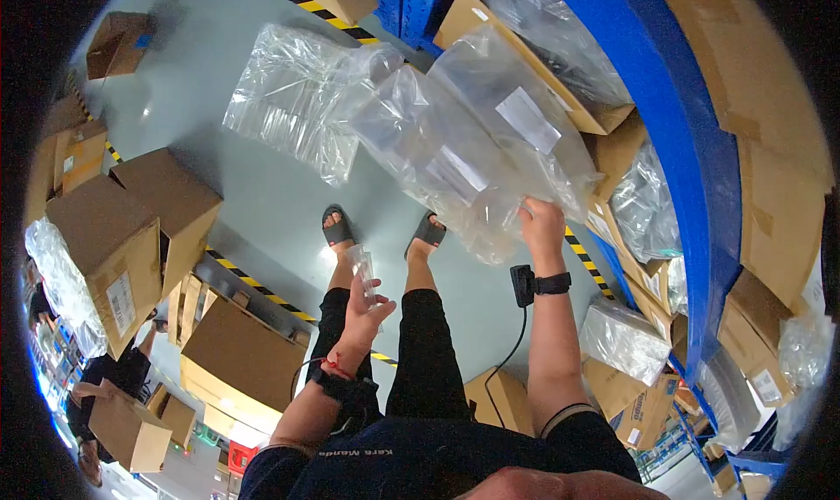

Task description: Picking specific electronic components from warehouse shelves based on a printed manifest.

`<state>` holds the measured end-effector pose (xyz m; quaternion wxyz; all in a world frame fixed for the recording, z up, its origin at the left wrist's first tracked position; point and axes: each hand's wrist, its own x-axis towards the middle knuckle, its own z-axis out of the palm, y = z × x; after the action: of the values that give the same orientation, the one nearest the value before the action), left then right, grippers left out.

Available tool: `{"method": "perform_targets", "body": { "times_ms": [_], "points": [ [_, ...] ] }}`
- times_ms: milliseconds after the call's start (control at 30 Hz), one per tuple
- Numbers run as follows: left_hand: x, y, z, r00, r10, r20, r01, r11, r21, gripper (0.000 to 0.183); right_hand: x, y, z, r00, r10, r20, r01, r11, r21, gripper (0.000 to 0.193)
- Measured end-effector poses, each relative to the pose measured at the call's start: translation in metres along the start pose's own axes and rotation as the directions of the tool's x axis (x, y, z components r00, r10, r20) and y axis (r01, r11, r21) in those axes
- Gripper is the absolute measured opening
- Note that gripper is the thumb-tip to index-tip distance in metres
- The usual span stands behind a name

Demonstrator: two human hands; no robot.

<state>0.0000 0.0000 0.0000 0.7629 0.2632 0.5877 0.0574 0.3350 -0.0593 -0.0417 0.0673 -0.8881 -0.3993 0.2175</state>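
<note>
My left hand [357,314] is closed around a clear, narrow plastic piece [361,264] that sticks up past the fingers; its exact kind is unclear. Out to the right, my right hand [544,226] pinches the near edge of a large clear plastic bag [477,76] carrying a white paper label [528,120]. Beside it, partly overlapping, lies another clear bag [398,119] with its own white label [457,169]. Farther left, a wrapped clear plastic bundle [284,89] rests on the grey floor. What the bags hold cannot be made out.
A blue rack post [704,150] curves along the right, with open cardboard boxes [612,119] of clear plastic beside it. Large cartons [114,229] stand on the left, near a person carrying a cardboard box [129,430]. Yellow-black tape [262,287] marks the floor.
</note>
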Motion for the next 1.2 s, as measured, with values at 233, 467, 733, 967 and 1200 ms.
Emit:
{"method": "perform_targets", "body": {
  "times_ms": [233, 467, 733, 967, 1200],
  "points": [
    [-0.002, -0.001, 0.0, 1.0, 0.022, -0.004, -0.022, 1.0, 0.015, 0.081, -0.013, -0.011, -0.006, 0.996, -0.029, -0.085, 0.023, 0.997, -0.069, 0.023],
    [0.001, -0.008, 0.006, 1.0, 0.003, 0.012, -0.003, 1.0, 0.027, 0.081, -0.014, 0.005, -0.02, 0.99, -0.126, -0.066, 0.14, 0.949, 0.283, 0.018],
    [-0.003, 0.027, 0.035, 0.993, 0.051, 0.11, -0.06, 0.995, 0.081, 0.081, -0.04, 0.007, -0.054, 0.962, -0.166, -0.219, 0.218, 0.946, 0.239, 0.014],
    [0.0, 0.05, 0.069, 0.956, 0.156, 0.25, -0.169, 0.985, 0.03, 0.082, -0.044, -0.016, -0.113, 0.931, -0.025, -0.364, 0.141, 0.945, 0.295, 0.016],
    [0.012, 0.069, 0.104, 0.815, 0.014, 0.579, 0.16, 0.955, -0.248, 0.085, -0.061, -0.027, -0.107, 0.998, -0.054, 0.036, -0.006, 0.465, 0.885, 0.018]
  ]
}}
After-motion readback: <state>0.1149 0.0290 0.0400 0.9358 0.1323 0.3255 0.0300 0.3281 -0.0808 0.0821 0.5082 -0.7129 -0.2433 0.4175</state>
